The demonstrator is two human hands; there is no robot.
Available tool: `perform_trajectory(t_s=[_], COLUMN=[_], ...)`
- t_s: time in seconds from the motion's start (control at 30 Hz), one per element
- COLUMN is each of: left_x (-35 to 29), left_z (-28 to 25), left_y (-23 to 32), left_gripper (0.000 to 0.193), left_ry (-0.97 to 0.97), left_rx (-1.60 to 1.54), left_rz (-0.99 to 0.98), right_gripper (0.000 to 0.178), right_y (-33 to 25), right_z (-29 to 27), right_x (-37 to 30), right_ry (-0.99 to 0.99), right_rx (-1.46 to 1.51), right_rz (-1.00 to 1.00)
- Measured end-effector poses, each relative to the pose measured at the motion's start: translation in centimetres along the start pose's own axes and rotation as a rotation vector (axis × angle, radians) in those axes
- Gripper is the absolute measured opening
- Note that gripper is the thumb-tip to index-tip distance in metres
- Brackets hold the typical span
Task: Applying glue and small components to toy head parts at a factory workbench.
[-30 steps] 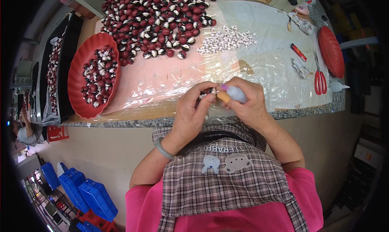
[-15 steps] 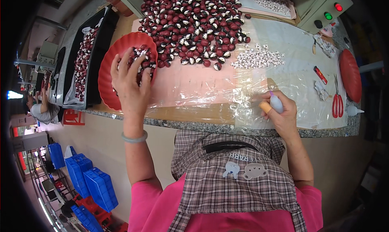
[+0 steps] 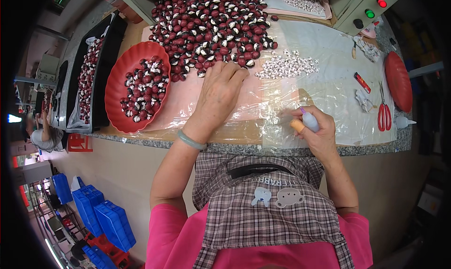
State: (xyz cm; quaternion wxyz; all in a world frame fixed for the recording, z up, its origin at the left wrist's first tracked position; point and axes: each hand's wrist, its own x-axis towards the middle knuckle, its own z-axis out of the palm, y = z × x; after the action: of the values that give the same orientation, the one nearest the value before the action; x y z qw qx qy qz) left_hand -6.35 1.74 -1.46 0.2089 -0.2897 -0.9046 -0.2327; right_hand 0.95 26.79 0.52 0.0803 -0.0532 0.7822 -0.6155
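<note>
My left hand, with a pale green bangle on its wrist, lies at the near edge of a large pile of dark red, black and white ball-shaped pieces. Its fingers are bent and drawn together; their tips and anything between them are hidden. In my right hand is a small translucent squeeze bottle with a purple tip, held above the plastic sheet. An orange finger cover sits on one of that hand's digits. Small white pieces lie heaped between the pile and my right hand.
Left of the pile stands a red scalloped bowl holding several finished-looking pieces. Beyond it is a black tray. To the right lie red-handled scissors, a red cutter, another red dish and a small bottle.
My left hand has left the red bowl and moved right to the near edge of the pile; its spread fingers have drawn together. My right hand still holds the squeeze bottle in much the same place.
</note>
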Motion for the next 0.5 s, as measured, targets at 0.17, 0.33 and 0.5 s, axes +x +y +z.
perform_trajectory(t_s=[0.17,0.33,0.5], left_x=[-0.3,-1.1,-2.0], left_z=[-0.1,-0.7,-1.7], left_y=[0.9,2.0,4.8], left_gripper=[0.023,0.015,0.013], left_ry=[-0.034,-0.013,-0.047], left_rx=[0.04,-0.098,-0.867], left_rz=[-0.017,-0.073,-0.643], right_gripper=[0.029,0.027,0.024], right_y=[-0.2,0.5,0.6], right_z=[-0.4,-0.6,-0.9], right_x=[0.0,0.3,0.5], right_ry=[-0.004,-0.056,-0.026], right_rx=[0.098,0.44,0.412], right_rz=[0.061,-0.044,-0.057])
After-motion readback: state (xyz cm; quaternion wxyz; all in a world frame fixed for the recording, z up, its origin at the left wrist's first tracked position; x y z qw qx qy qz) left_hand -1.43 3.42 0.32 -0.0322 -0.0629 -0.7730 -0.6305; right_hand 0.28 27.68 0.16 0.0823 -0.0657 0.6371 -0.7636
